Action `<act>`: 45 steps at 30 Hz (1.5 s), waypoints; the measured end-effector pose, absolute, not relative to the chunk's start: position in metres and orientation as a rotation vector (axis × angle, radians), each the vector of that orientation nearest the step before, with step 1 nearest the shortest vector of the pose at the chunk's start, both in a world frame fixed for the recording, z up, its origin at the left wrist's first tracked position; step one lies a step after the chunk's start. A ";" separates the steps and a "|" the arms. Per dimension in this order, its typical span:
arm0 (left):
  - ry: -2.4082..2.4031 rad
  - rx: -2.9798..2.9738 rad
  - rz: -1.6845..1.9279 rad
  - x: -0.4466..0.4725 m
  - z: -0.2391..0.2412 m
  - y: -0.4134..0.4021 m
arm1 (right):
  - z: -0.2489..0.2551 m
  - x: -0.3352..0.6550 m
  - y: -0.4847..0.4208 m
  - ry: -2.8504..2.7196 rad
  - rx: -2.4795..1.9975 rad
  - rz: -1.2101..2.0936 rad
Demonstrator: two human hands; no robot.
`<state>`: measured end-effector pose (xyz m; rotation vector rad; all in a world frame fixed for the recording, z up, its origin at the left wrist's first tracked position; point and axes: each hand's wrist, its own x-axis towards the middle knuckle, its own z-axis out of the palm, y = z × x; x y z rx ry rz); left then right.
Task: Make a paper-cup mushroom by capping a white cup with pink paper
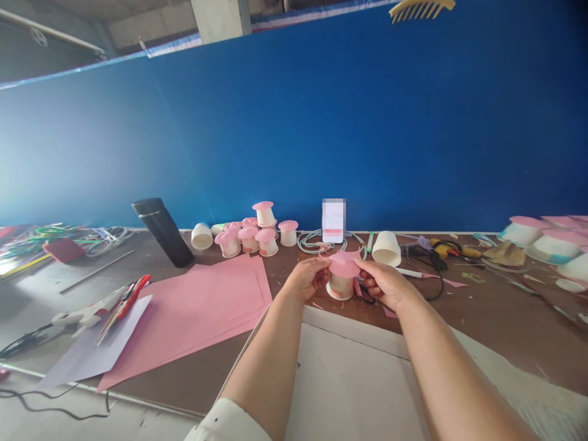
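In the head view, a pink paper piece (344, 264) with a ragged far edge lies over the top of an upturned paper cup (340, 288) standing on the table. My left hand (311, 277) pinches the left edge of the pink paper between thumb and fingers. On the opposite side, my right hand (382, 283) pinches its right edge. The cup's lower wall shows between both hands. Farther back to the left stand several finished-looking cups with pink tops (267, 242), one stacked on others.
Pink paper sheets (197, 306) lie at left, with a red cutter (133, 297), scissors-like tools and a glue gun (87, 313) beside them. A black bottle (163, 233), phone (334, 220), loose cup stack (386, 248) and cables line the back. More pink-topped cups (526, 231) stand right.
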<state>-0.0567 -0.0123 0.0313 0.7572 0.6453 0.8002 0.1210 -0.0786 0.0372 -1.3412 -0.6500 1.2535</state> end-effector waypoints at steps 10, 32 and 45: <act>0.686 0.770 0.814 -0.056 0.034 -0.016 | 0.039 0.121 -0.081 -0.687 -1.335 1.285; 0.769 0.805 0.773 -0.053 0.033 -0.015 | 0.041 0.117 -0.083 -0.717 -1.331 1.318; 0.800 0.873 0.732 -0.054 0.031 -0.014 | 0.038 0.119 -0.081 -0.730 -1.356 1.321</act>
